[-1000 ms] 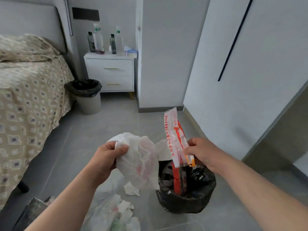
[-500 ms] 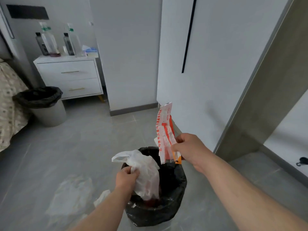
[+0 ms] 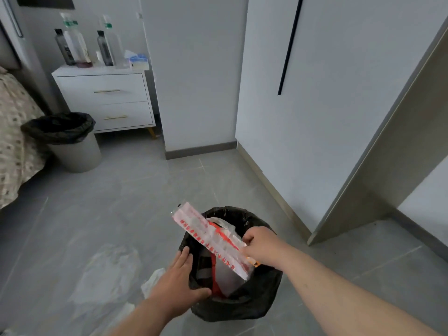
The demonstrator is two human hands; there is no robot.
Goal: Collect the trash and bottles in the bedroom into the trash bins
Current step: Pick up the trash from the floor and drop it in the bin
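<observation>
Your right hand point(image 3: 263, 246) is pinching the red-and-white wrapper point(image 3: 207, 234) by its lower-right end. Its long axis is slanting up-left across the mouth of the black-lined bin point(image 3: 242, 309) at lower centre. Your left hand point(image 3: 177, 287) is lying open on the bin's left rim.

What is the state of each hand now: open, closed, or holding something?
Left hand: open, fingers straight, on the rim of the black-bagged round trash bin.
Right hand: holds the long white plastic wrapper with red print.
</observation>
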